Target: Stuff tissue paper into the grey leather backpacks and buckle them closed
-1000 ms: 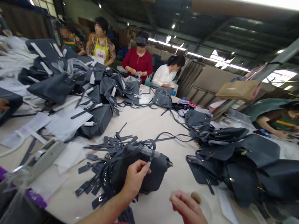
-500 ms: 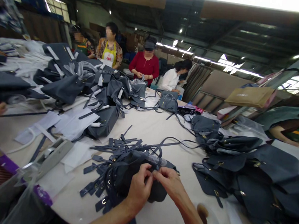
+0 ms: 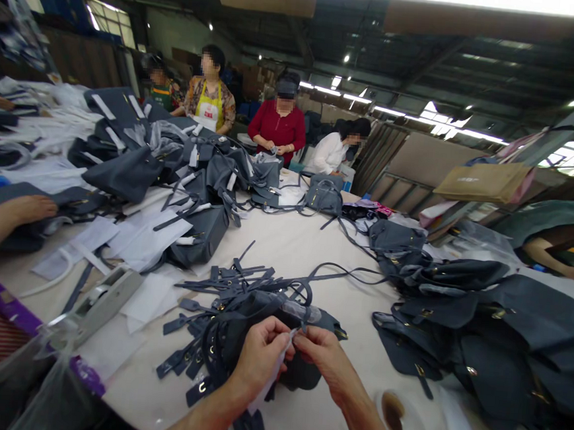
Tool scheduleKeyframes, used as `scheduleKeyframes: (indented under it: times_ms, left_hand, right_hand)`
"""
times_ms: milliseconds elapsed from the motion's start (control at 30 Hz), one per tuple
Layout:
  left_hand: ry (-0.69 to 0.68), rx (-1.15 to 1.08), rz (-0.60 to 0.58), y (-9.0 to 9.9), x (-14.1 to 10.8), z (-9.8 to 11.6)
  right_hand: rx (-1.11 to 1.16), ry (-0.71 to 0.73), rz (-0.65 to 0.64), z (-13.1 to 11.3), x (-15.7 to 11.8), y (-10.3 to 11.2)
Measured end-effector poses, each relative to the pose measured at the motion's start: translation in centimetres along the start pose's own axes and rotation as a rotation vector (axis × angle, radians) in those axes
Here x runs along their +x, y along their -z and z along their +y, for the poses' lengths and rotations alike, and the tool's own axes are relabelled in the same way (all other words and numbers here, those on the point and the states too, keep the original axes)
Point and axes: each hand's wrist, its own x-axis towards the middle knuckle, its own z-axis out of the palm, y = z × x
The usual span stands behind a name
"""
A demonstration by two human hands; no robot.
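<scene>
A dark blue-grey bag [image 3: 302, 372] lies on the table in front of me, partly covered by my hands. Across its top runs a strap wrapped in clear plastic [image 3: 297, 308]. My left hand [image 3: 263, 355] is closed on a thin white strip [image 3: 269, 387] that hangs down past the palm. Close beside it, my right hand [image 3: 324, 358] pinches at the strip's upper end, near the strap; what exactly sits between those fingertips is hidden. Several dark straps with metal eyelets [image 3: 191, 350] fan out to the left of the bag.
Dark bags pile up on the right [image 3: 499, 351] and at the back left [image 3: 121, 169]. A tape dispenser [image 3: 111, 300] and white sheets [image 3: 154, 297] lie to the left. A tape roll [image 3: 398, 416] is near my right forearm. A co-worker's hand [image 3: 34, 208] rests on a bag at left.
A white strip now shows in my left hand, hanging below it. My hands stay close together over the bag. The co-worker's hand at left has moved right, with the bag there lower.
</scene>
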Motion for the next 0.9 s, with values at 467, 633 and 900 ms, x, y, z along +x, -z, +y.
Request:
scheduleKeyframes:
  times_ms: [467, 633, 900]
  left_hand:
    - [0.11, -0.337, 0.004, -0.1, 0.2, -1.1]
    - [0.255, -0.45, -0.058, 0.0, 0.2, -0.7]
    - [0.54, -0.644, -0.391, 1.8, 0.8, -0.2]
  right_hand:
    - [0.518, 0.018, -0.047, 1.2, 0.4, -1.4]
    - [0.56, 0.052, -0.194, 1.7, 0.8, -0.9]
    - [0.472, 0.04, -0.208, 3.3, 1.3, 0.2]
